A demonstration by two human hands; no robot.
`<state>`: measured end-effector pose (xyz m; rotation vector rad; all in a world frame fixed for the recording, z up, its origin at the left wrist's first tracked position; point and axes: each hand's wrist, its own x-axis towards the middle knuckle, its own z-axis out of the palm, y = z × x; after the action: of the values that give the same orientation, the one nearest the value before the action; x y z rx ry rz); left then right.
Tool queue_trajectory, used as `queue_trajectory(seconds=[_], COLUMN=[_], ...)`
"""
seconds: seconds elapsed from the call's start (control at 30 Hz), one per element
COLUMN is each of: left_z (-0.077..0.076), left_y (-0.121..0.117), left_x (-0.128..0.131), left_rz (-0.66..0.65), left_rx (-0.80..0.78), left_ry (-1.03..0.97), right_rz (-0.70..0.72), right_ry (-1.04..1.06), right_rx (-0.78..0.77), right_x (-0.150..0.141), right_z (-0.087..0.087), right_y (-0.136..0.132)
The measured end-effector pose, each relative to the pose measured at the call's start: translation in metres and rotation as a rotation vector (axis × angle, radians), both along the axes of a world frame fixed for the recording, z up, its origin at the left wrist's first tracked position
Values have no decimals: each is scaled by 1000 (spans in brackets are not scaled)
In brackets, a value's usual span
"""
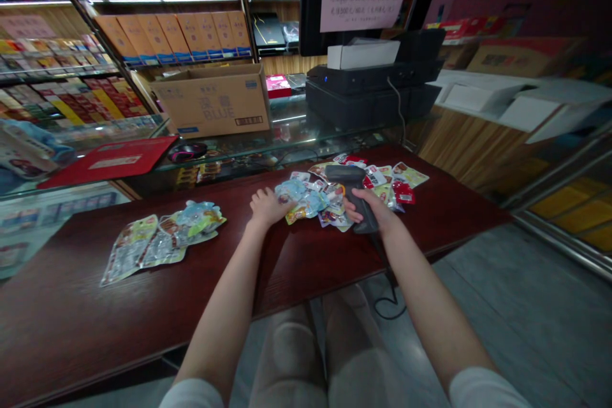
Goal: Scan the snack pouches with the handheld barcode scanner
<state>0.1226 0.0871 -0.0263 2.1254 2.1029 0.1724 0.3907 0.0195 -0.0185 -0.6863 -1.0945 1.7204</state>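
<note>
My right hand (375,211) is wrapped round the handle of a black barcode scanner (345,174), whose head points left above a heap of snack packets. My left hand (268,206) rests on the dark red table at the left edge of that heap. Its fingers are apart, and its thumb reaches to a light blue packet (310,203), touching or nearly so. More packets, red and yellow-green (404,191), lie behind and right of the scanner. A separate group of silver-and-green packets (143,245) with blue ones on top lies at the table's left.
A glass counter behind the table carries an open cardboard box (215,102), a computer mouse (187,152), a red folder (112,160) and a black till with a printer (373,89). The scanner's cable (393,293) hangs over the front edge. Shelves of boxes stand behind.
</note>
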Motion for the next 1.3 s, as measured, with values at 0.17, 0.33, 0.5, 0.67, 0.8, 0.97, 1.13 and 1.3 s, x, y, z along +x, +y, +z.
queue_trajectory(seconds=[0.17,0.33,0.5,0.67,0.8,0.97,1.13,1.3], left_z=[2,2,-6,-6,-6,-14,-20,-15], left_y=[6,13,18,23,21,22,27,20], left_x=[-7,-10,-14,-22,-21,-9,-2,4], left_rz=[16,62,61,80,117,36,210,167], left_rx=[-33,-98,-41,-32,170,311,266,309], left_ry=[5,-78,-161,-303,-552,-974,-1259,-1694], right_rz=[6,-12,-13,-11,-7,27,25,30], right_ry=[-8,-10,-23,-28,-24,-26,-38,-31], right_rx=[10,6,5,4,2,14,28,19], right_x=[0,-1,-2,-3,-3,-3,-5,-5], right_z=[0,-1,0,3,2,1,3,3], right_y=[0,2,1,0,0,-1,-3,-3])
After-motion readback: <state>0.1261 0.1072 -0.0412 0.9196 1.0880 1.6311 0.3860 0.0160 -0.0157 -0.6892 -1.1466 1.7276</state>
